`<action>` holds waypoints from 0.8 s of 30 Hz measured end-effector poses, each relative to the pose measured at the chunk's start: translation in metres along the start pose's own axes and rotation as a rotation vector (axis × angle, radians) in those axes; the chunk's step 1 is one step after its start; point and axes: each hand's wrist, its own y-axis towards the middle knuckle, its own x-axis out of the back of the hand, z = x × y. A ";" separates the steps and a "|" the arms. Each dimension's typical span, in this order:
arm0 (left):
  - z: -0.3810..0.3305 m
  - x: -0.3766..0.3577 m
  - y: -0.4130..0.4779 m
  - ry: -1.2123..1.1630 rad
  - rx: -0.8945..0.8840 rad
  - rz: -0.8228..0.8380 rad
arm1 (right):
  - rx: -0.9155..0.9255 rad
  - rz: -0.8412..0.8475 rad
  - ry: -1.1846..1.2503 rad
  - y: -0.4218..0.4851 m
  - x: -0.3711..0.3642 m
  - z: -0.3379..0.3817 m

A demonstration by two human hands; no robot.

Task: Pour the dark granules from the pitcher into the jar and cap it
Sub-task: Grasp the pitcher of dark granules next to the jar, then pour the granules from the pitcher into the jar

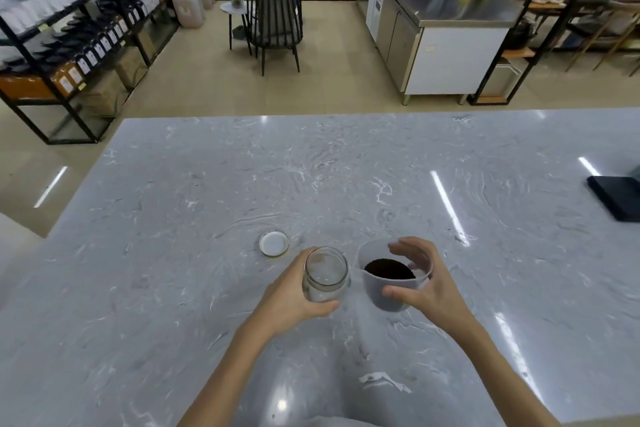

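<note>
A clear glass jar (325,274) stands upright and uncapped on the grey marble table (207,191); my left hand (294,298) wraps around its left side and base. Just to its right stands a translucent plastic pitcher (372,291) holding dark granules (389,269) at its bottom, its spout pointing toward the jar. My right hand (422,282) curls around the pitcher's right side, thumb on the front wall and fingers over the far rim. The jar's cap (274,243), white inside, lies upside down on the table beyond and to the left of the jar.
A flat black device (616,201) lies at the table's right edge. Beyond the table are floor, black chairs (275,21), a steel counter (443,28) and stocked shelving (69,38).
</note>
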 end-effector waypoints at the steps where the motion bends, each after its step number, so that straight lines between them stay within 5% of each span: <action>1: -0.006 0.001 -0.001 0.027 -0.002 0.015 | 0.017 0.023 -0.022 0.004 0.005 0.009; 13: -0.098 0.025 0.017 -0.069 -0.211 -0.076 | 0.237 0.217 -0.306 0.068 0.084 0.151; 24: -0.187 0.072 0.049 0.112 -0.285 -0.170 | 0.437 0.205 -0.723 0.091 0.131 0.254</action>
